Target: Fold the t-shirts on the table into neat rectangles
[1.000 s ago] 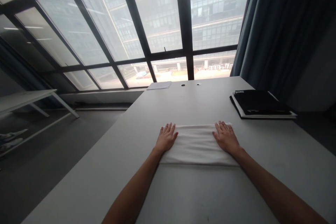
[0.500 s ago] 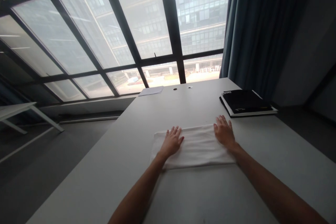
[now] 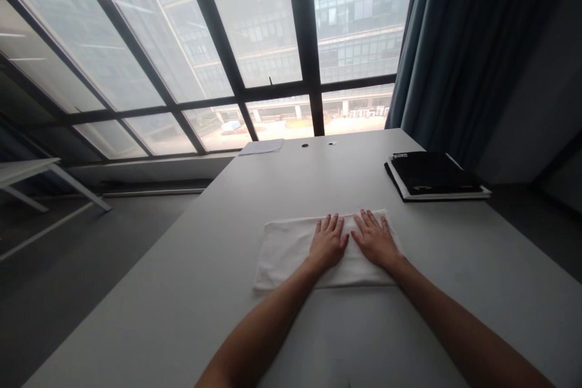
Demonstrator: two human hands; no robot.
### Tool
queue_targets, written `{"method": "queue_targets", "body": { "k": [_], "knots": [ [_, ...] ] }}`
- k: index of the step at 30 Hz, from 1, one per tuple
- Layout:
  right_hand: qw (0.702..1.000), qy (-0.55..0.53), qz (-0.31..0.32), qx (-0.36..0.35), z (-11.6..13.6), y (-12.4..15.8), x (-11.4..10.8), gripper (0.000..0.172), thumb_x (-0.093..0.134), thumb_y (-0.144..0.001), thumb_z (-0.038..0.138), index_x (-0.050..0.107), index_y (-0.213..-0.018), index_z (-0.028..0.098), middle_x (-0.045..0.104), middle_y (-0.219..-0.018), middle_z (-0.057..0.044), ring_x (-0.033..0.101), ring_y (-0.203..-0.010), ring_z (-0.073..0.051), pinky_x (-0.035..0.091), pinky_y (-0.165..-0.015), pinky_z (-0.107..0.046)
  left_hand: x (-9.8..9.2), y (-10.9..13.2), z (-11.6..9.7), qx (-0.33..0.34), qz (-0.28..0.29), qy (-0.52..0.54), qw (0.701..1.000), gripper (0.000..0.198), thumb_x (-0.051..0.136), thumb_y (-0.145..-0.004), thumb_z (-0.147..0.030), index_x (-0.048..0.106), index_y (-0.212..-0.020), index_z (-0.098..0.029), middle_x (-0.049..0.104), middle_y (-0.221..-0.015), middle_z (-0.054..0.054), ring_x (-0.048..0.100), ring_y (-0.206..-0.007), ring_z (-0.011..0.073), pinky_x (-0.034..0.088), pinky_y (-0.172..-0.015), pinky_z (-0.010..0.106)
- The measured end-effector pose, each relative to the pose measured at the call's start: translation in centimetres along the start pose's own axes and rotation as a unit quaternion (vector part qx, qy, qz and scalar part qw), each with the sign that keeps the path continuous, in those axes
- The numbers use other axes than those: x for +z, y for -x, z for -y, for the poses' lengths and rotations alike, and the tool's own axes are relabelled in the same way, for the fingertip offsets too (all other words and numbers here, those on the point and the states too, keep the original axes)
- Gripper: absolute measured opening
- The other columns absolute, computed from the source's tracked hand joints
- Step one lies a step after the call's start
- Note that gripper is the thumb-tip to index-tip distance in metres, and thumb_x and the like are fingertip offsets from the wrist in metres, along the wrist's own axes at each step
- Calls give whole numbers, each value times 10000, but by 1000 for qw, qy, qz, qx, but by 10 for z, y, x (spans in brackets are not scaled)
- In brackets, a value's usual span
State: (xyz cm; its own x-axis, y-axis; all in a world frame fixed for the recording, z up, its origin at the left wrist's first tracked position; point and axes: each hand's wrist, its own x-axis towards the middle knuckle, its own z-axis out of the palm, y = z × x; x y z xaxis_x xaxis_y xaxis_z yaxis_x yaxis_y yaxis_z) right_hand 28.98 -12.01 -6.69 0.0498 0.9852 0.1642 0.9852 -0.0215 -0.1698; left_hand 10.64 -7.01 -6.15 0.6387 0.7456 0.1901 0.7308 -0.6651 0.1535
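A white cloth (image 3: 286,248), folded into a rectangle, lies flat on the white table (image 3: 218,267) in front of me. My left hand (image 3: 328,242) rests palm down near the cloth's middle, fingers stretched toward the far edge. Just to its right, my right hand (image 3: 375,239) lies flat on the right part of the cloth, with its fingers spread. The two thumbs are close together with a small gap between them. Faint wrinkles show in the cloth on the left, and part of it is hidden under my hands and left forearm.
A black folder (image 3: 431,173) with white sheets lies on the table at the right. Some white paper (image 3: 262,147) is at the far left corner, near two round holes in the tabletop. Beyond stand large windows and a blue curtain (image 3: 436,54). Another white table (image 3: 31,171) is at the left.
My left hand has moved right along the cloth, and my right hand has shifted slightly left onto it, so they are now close together. The cloth looks smoother. The view has tilted slightly.
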Motion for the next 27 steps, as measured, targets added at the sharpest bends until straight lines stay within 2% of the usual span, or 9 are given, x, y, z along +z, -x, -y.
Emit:
{"method": "queue_targets", "body": {
  "k": [4, 7, 12, 14, 17, 19, 21, 24, 27],
  "knots": [
    [998, 17, -21, 60, -24, -2, -1, 576, 312, -1030, 443, 411, -1521, 159, 303, -1622, -155, 203, -1512, -299, 65, -1184, -613, -2, -1, -3, -2, 12, 2, 1000, 617, 285, -1035, -497, 317, -1571, -193, 285, -1637, 103, 214, -1519, 296, 178, -1226, 520],
    [990, -11, -59, 126, -57, -6, -5, 554, 302, -1031, 411, 461, -1483, 133, 345, -1601, -172, 243, -1498, -308, 144, -1173, -617, -3, -3, -3, -6, 18, 3, 1000, 609, 293, -1034, -485, 328, -1567, -190, 279, -1639, 102, 206, -1521, 300, 175, -1226, 520],
    [958, -122, -163, 203, -104, -13, -21, 504, 326, -981, 302, 623, -1302, 51, 598, -1377, -217, 531, -1300, -282, 373, -1096, -384, -5, -5, -3, -8, 25, 1, 1000, 593, 318, -1031, -467, 358, -1553, -188, 287, -1637, 94, 212, -1520, 295, 162, -1229, 513],
    [946, -182, -150, 221, -114, -14, -29, 457, 381, -940, 279, 686, -1203, 63, 680, -1248, -208, 621, -1173, -282, 436, -1014, -347, -5, -5, -3, -10, 19, 0, 1000, 588, 320, -1031, -462, 364, -1550, -189, 296, -1635, 88, 220, -1517, 294, 158, -1229, 512],
    [936, -255, -91, 226, -122, -15, -38, 375, 466, -894, 298, 749, -1044, 105, 760, -1036, -148, 699, -993, -268, 503, -860, -316, -3, -6, -3, -12, 15, 0, 1000, 588, 321, -1032, -455, 357, -1554, -187, 299, -1633, 88, 224, -1516, 293, 156, -1228, 512],
    [935, -275, -64, 213, -123, -14, -44, 337, 502, -879, 318, 764, -964, 125, 772, -907, -103, 720, -880, -245, 518, -781, -293, -3, -6, -3, -14, 15, 2, 1000, 587, 326, -1032, -454, 351, -1558, -193, 291, -1636, 88, 217, -1518, 292, 156, -1226, 511],
    [937, -279, -59, 204, -116, -13, -49, 327, 512, -878, 314, 765, -974, 131, 771, -915, -94, 720, -873, -234, 520, -795, -291, -3, -6, -2, -13, 15, 5, 1000, 584, 329, -1032, -452, 351, -1559, -200, 288, -1637, 87, 215, -1519, 292, 153, -1226, 507],
    [950, -245, -112, 160, -89, -8, -51, 373, 457, -912, 269, 732, -1113, 118, 736, -1128, -138, 672, -1063, -241, 477, -958, -317, -3, -7, -2, -10, 16, 10, 1000, 582, 325, -1034, -447, 353, -1558, -195, 295, -1633, 92, 220, -1518, 295, 150, -1225, 509],
    [971, -159, -167, 65, -51, 1, -44, 436, 358, -971, 237, 662, -1252, 99, 632, -1340, -165, 535, -1284, -239, 348, -1122, -354, -3, -7, -3, -9, 15, 10, 1000, 583, 329, -1034, -445, 356, -1556, -186, 294, -1633, 99, 222, -1516, 302, 154, -1221, 520]
  ]
}}
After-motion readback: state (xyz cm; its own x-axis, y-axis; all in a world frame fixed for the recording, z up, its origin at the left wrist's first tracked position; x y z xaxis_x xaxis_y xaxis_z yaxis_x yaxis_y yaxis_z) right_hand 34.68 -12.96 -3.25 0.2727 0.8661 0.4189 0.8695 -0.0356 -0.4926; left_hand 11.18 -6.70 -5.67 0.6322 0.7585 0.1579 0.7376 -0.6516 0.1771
